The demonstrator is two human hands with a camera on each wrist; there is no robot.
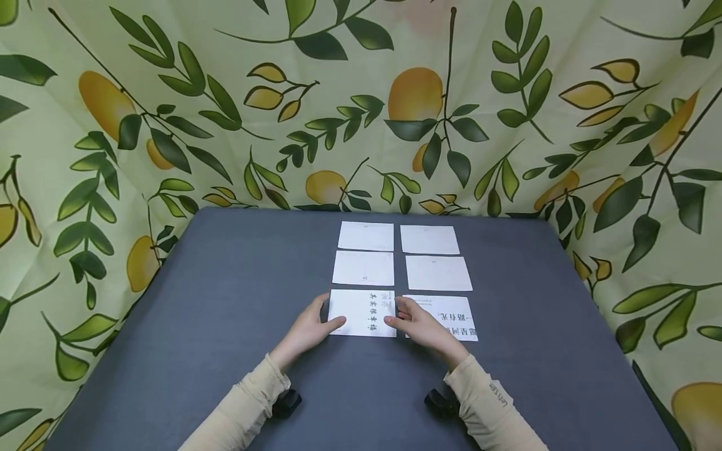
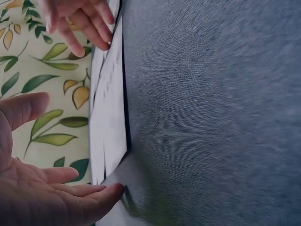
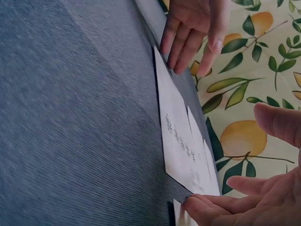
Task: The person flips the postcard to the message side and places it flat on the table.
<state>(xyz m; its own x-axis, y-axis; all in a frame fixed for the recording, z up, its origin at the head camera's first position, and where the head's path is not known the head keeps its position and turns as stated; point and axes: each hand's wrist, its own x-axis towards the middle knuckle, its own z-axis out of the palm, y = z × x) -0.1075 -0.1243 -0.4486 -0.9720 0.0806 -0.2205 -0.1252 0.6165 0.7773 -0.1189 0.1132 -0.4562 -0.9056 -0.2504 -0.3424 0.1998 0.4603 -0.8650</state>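
Note:
A white card [image 1: 352,313] with a column of dark handwritten characters lies flat on the table in the front row, between the two hands. At its left edge is my left hand [image 1: 306,327], its thumb held apart from the fingers. My right hand [image 1: 422,324] sits at the card's right edge and partly covers the neighbouring card [image 1: 458,311], which also bears dark characters. Both wrist views show the fingers fairly straight, thumbs raised, and fingertips [image 3: 195,205] low by the card's side edges. Neither hand grips anything.
Behind the front row lie two middle cards, left [image 1: 363,268] and right [image 1: 439,273], and two far cards, left [image 1: 365,237] and right [image 1: 430,239], showing mostly blank faces. The dark grey tablecloth [image 1: 254,263] meets a leaf-and-fruit patterned curtain [image 1: 350,138] at the back.

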